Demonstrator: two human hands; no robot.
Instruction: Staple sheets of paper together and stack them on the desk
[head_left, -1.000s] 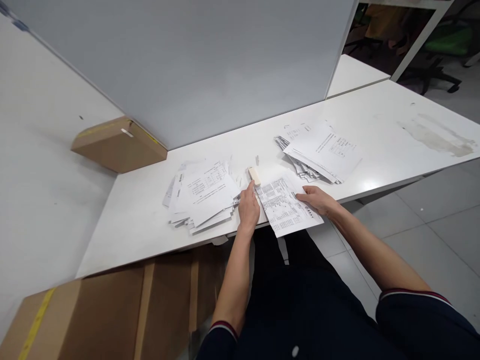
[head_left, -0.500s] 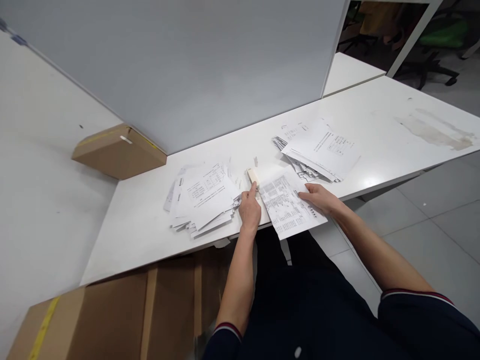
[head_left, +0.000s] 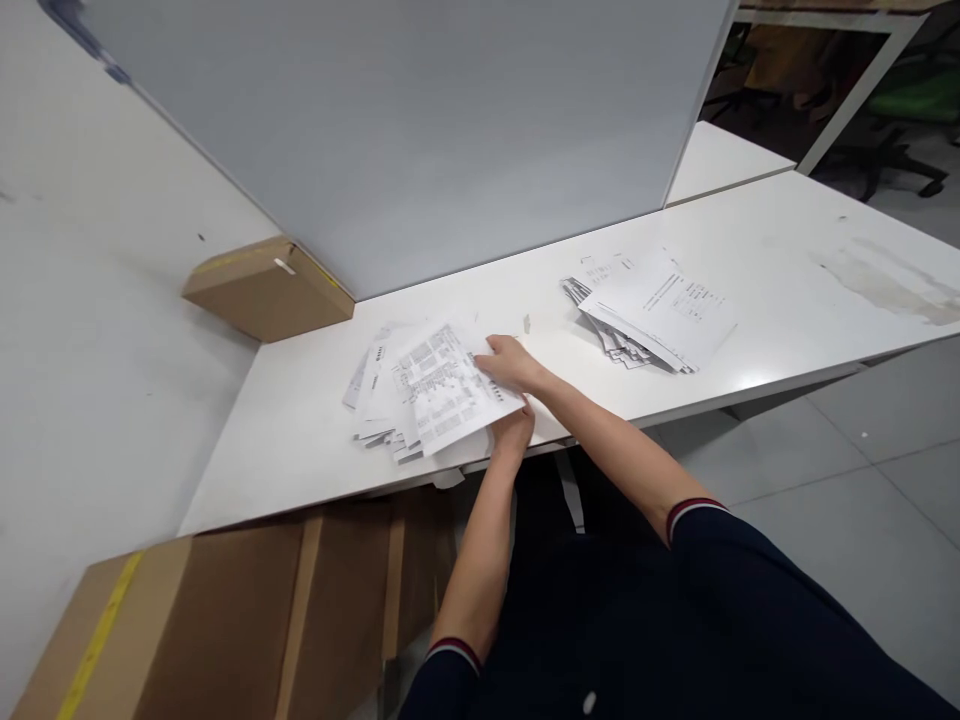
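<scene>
My right hand [head_left: 511, 361] reaches across to the left and grips the right edge of a printed sheet [head_left: 450, 390]. The sheet lies on top of the left pile of papers [head_left: 379, 385] on the white table [head_left: 300, 440]. My left hand [head_left: 515, 432] sits at the table's front edge, just under my right forearm, touching the sheet's lower corner; its fingers are hidden by the paper. A second pile of papers [head_left: 660, 312] lies to the right, away from both hands.
A grey partition panel [head_left: 412, 130] stands along the back of the table. A cardboard box [head_left: 270, 290] sits at the back left, and flat cardboard [head_left: 225, 620] leans below the front edge. A small paper scrap [head_left: 526, 322] lies between the piles.
My right hand has carried the printed sheet from the middle of the table leftward onto the left pile. The small beige object by my left hand is no longer visible.
</scene>
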